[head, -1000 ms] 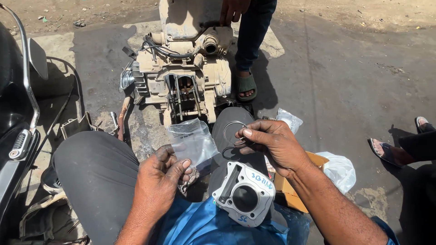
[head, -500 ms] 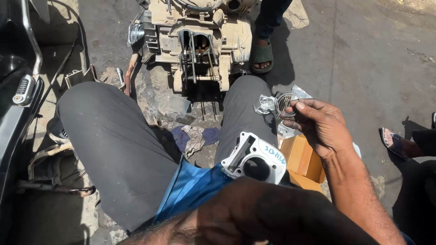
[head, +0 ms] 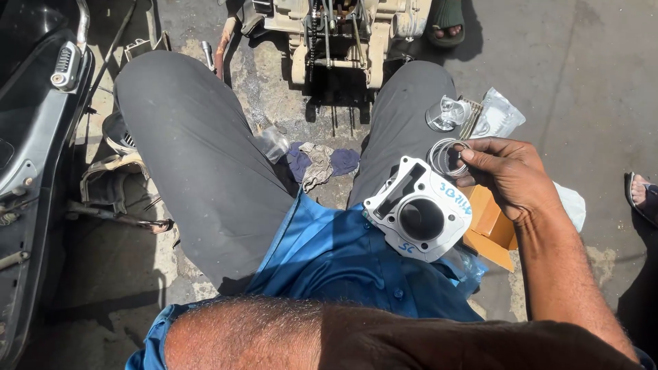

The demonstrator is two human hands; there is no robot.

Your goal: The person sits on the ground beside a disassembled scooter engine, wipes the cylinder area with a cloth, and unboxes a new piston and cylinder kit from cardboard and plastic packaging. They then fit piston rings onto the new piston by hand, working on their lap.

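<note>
My right hand [head: 513, 177] pinches a small stack of thin metal piston rings [head: 444, 157] between thumb and fingers, just above a silver cylinder block [head: 419, 214]. The block rests on my right thigh against my blue shirt, its bore facing up. A shiny piston [head: 446, 113] lies by my right knee, beside a clear plastic bag [head: 499, 115]. Only my left forearm [head: 356, 336] shows, stretched across the bottom of the view close to the camera; the hand itself is out of frame.
An opened engine [head: 343, 31] stands on the ground beyond my knees, with someone's sandalled foot [head: 447, 19] behind it. Rags [head: 321, 164] lie between my legs. An orange box [head: 488, 229] sits at my right, another person's foot [head: 643, 195] at the right edge, and a dark motorcycle [head: 41, 130] on the left.
The view has tilted down toward my lap. My left hand, which held a clear plastic bag, has left the frame. My right hand has moved right and down beside the cylinder block with the rings.
</note>
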